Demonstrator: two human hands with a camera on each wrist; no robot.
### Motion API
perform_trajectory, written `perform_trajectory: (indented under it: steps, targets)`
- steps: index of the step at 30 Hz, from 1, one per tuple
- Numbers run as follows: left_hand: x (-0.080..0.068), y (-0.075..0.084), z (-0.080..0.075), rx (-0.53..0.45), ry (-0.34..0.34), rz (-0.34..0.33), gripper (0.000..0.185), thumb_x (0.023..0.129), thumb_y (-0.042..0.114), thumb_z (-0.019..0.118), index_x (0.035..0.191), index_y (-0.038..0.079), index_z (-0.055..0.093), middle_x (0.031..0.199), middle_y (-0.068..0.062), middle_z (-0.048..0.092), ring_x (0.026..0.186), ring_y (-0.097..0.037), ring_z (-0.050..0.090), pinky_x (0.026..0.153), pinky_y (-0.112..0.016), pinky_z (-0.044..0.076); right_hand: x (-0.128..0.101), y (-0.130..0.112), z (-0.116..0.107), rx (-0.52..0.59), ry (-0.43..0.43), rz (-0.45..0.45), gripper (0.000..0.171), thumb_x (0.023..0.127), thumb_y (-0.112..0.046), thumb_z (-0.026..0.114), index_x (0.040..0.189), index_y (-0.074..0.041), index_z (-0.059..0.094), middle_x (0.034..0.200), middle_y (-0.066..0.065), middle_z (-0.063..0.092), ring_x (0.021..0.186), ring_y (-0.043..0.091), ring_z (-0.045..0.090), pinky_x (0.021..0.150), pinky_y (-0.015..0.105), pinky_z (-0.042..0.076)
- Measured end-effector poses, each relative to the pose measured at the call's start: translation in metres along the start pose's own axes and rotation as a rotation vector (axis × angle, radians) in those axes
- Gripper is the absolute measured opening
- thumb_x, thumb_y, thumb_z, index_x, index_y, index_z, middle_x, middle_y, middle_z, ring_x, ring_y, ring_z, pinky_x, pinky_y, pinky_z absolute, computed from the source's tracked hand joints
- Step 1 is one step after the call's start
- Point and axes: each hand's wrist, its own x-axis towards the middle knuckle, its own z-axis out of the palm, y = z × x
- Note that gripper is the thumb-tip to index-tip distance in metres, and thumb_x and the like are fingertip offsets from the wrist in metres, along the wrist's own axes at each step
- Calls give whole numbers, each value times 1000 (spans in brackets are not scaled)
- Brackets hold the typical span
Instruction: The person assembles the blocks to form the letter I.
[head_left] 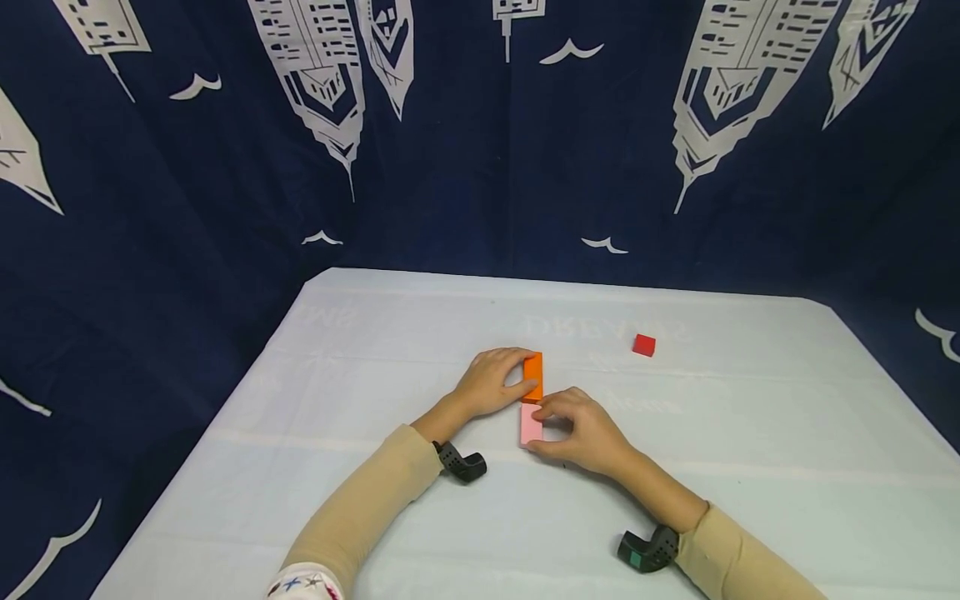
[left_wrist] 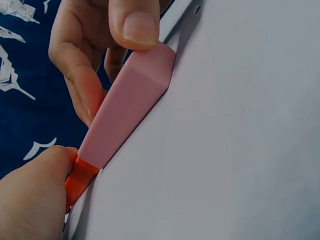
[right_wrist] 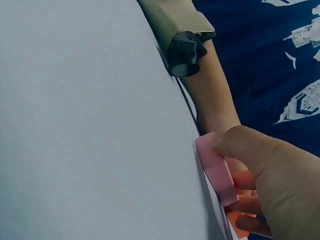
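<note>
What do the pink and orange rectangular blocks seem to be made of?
Pink rectangular block: probably painted wood or hard plastic; matte, even colour, softly rounded edges, no grain showing. Orange rectangular block: likely the same make; solid colour, crisp flat faces. Neither dents under the fingers.

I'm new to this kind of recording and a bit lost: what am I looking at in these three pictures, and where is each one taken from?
No machine here: a person works with two bare hands, wearing three cameras. The wide picture comes from a camera on the head, looking down at a table under a pale cloth. The two close-ups come from cameras strapped to the wrists. The left hand grips an orange block; the right hand pinches a pink block. The two blocks lie end to end, touching. In the left wrist view the pink block fills the middle. A small red cube sits apart, farther back.
</note>
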Motion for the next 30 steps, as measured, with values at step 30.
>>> perform_trajectory:
  steps: [30]
  targets:
    - [0,-1,2,-10,7,1,51,96,41,57,139,15,52,140,-3,54,132,-25,45,110,-46,31,-1,3,1,-4,37,2,32,72,-27,87,97,-12,75,92,-8,68,89,13,61,82,35,52]
